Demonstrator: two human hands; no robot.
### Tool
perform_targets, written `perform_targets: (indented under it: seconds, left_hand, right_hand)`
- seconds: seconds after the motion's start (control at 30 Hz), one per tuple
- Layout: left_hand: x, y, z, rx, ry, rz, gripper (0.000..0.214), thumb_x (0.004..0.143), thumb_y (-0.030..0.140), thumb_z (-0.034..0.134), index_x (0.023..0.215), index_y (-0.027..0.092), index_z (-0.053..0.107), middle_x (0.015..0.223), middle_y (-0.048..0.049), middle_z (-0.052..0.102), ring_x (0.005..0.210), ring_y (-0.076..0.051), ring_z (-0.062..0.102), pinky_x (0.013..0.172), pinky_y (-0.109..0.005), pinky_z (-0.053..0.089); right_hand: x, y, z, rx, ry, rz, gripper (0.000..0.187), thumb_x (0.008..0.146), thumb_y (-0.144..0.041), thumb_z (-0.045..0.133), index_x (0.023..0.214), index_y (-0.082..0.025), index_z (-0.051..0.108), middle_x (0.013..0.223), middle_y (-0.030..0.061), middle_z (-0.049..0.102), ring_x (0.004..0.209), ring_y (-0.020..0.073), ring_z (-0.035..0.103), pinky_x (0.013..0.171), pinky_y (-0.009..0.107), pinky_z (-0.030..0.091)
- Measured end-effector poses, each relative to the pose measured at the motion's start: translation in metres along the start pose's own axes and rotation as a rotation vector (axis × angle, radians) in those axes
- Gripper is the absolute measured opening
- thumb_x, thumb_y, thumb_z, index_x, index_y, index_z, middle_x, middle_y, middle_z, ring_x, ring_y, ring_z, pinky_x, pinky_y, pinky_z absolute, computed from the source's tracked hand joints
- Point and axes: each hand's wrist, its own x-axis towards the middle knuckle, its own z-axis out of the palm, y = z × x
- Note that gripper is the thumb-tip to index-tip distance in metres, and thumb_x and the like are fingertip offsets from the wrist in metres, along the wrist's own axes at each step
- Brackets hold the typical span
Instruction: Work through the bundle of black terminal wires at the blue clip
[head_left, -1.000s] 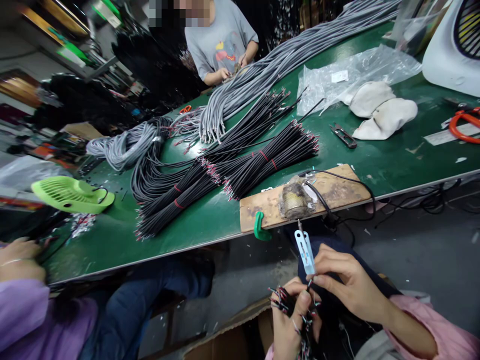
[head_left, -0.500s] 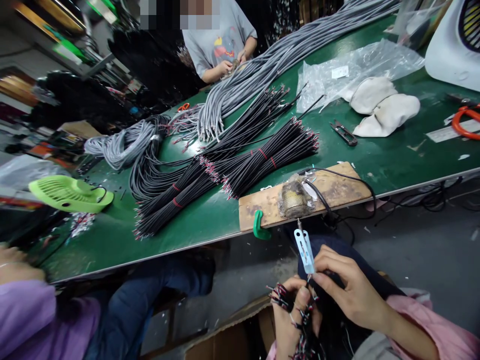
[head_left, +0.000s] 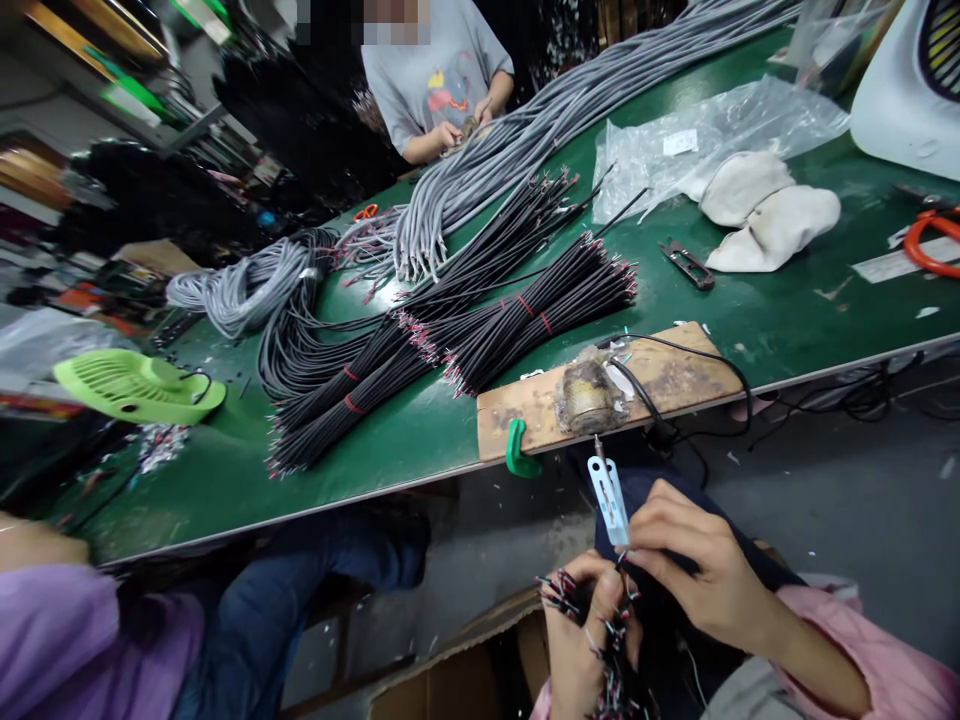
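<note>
My left hand (head_left: 581, 640) is closed round a bundle of black cables (head_left: 600, 625) with red and white stripped ends, held low over my lap. My right hand (head_left: 694, 570) pinches one wire at the bundle's top, its fingers pressed together. Just above my fingers a small blue-and-white tool (head_left: 609, 495) hangs down from the wooden board (head_left: 675, 375) at the table's edge. A solder-crusted lump (head_left: 589, 395) sits on that board with a black cord running from it.
Bundles of black cables (head_left: 480, 320) and grey cables (head_left: 517, 150) lie across the green table (head_left: 405, 440). A person in grey works at the far side; another person's purple sleeve (head_left: 82, 640) is at my left. A green fan (head_left: 135, 385), snips (head_left: 686, 265), cloth, plastic bag and cardboard box (head_left: 465, 670) are nearby.
My hands stayed almost in place, fingers shifting slightly on the wire ends. The hand of the person at my left drew back out of view.
</note>
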Motion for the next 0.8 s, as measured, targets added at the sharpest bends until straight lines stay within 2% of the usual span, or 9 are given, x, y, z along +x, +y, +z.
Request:
perform_targets:
  seconds: [0.1,0.17,0.23,0.3,0.37,0.47,0.57,0.67,0.8]
  left_hand:
    - [0.002,0.003,-0.002,0.145,0.041,0.082,0.034,0.073,0.045,0.076,0.061,0.015,0.065,0.053,0.0031,0.052,0.035,-0.006,0.043,0.034,-0.018,0.032]
    - [0.005,0.006,-0.004,0.24,0.031,0.184,0.033,0.075,0.044,0.074,0.06,0.016,0.067,0.054,0.0012,0.055,0.044,-0.011,0.05,0.042,-0.021,0.04]
    - [0.008,0.011,-0.006,0.336,-0.07,0.284,0.026,0.078,0.039,0.073,0.063,0.018,0.072,0.056,-0.0008,0.06,0.051,-0.014,0.056,0.05,-0.023,0.045]
    - [0.01,0.018,-0.008,0.424,-0.177,0.365,0.016,0.078,0.031,0.073,0.068,0.019,0.076,0.06,-0.0026,0.067,0.056,-0.015,0.059,0.055,-0.024,0.046]
    - [0.011,0.026,-0.008,0.487,-0.216,0.437,0.008,0.078,0.025,0.073,0.073,0.021,0.078,0.063,-0.0032,0.07,0.056,-0.015,0.061,0.056,-0.023,0.046]
    - [0.011,0.039,-0.007,0.547,-0.192,0.538,0.006,0.076,0.019,0.074,0.075,0.023,0.079,0.061,-0.0022,0.071,0.054,-0.015,0.061,0.054,-0.022,0.046]
    - [0.012,0.046,-0.004,0.542,-0.157,0.587,0.004,0.075,0.023,0.075,0.073,0.023,0.078,0.058,-0.0017,0.07,0.053,-0.015,0.061,0.054,-0.022,0.046]
    - [0.014,0.047,0.003,0.496,-0.064,0.559,0.016,0.075,0.034,0.075,0.068,0.02,0.078,0.055,-0.0024,0.066,0.05,-0.015,0.057,0.052,-0.024,0.045]
    - [0.016,0.044,0.012,0.435,-0.016,0.434,0.023,0.072,0.039,0.077,0.063,0.018,0.077,0.054,-0.0025,0.062,0.045,-0.013,0.054,0.045,-0.022,0.041]
  right_hand:
    - [-0.001,-0.002,0.001,0.066,-0.005,0.073,0.012,0.093,-0.012,0.053,0.088,-0.018,0.064,0.081,0.0048,0.062,0.079,0.0187,0.054,0.082,0.038,0.039]
    - [-0.001,-0.001,0.002,0.261,-0.045,0.209,0.015,0.094,-0.022,0.054,0.083,-0.017,0.063,0.08,0.0047,0.059,0.078,0.0183,0.054,0.076,0.034,0.04]
    - [0.0,0.002,0.002,0.537,-0.128,0.372,0.024,0.092,-0.034,0.058,0.079,-0.015,0.064,0.078,0.0032,0.056,0.073,0.0162,0.052,0.068,0.03,0.04]
    - [0.005,0.006,0.002,0.759,-0.191,0.521,0.03,0.083,-0.043,0.068,0.076,-0.014,0.064,0.073,0.0009,0.054,0.067,0.0136,0.05,0.062,0.026,0.039]
    - [0.015,0.009,0.002,0.835,-0.169,0.608,0.033,0.077,-0.045,0.074,0.074,-0.013,0.065,0.067,-0.0007,0.054,0.064,0.0121,0.049,0.062,0.025,0.038]
    - [0.037,0.007,-0.001,0.748,-0.012,0.573,0.043,0.081,-0.055,0.067,0.072,-0.012,0.067,0.065,0.0003,0.056,0.063,0.012,0.048,0.061,0.025,0.039]
    - [0.056,0.0,-0.001,0.65,0.031,0.486,0.053,0.078,-0.063,0.065,0.07,-0.011,0.069,0.065,0.0018,0.058,0.061,0.0122,0.047,0.058,0.024,0.037]
    - [0.063,-0.005,0.003,0.771,0.006,0.526,0.05,0.075,-0.061,0.07,0.071,-0.011,0.07,0.062,0.0008,0.056,0.056,0.0102,0.046,0.052,0.022,0.035]
    - [0.059,-0.003,0.008,0.976,0.008,0.572,0.044,0.078,-0.054,0.072,0.074,-0.011,0.071,0.064,0.002,0.059,0.056,0.0092,0.049,0.053,0.02,0.036]
